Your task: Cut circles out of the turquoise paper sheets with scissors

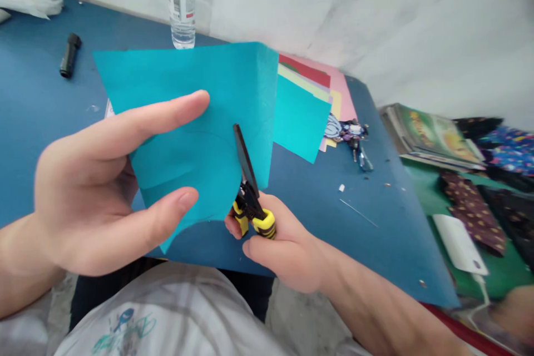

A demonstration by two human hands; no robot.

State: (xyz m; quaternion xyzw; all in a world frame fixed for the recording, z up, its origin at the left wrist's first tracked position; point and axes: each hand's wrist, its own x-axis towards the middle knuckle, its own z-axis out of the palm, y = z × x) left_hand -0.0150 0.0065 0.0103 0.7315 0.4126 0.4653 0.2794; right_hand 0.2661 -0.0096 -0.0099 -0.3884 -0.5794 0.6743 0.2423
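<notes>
A turquoise sheet of paper (196, 83) is held up above the blue table, with a crease near its right side and a curved cut along its lower edge. My left hand (95, 178) holds it at the left. The thumb and index finger are spread in front of the sheet, and the other fingers are hidden behind it. Gripped in my right hand (287, 245) is a pair of scissors (248, 175) with yellow and black handles. One dark blade lies in front of the paper at the cut; the other is hidden.
Behind the sheet stand a water bottle (182, 5) and a stack of coloured papers (306, 117). A black cylinder (70, 55) lies at left, a beaded trinket (352, 132) at right. Magazines (434, 136) and a white power bank (459, 245) are on a green surface.
</notes>
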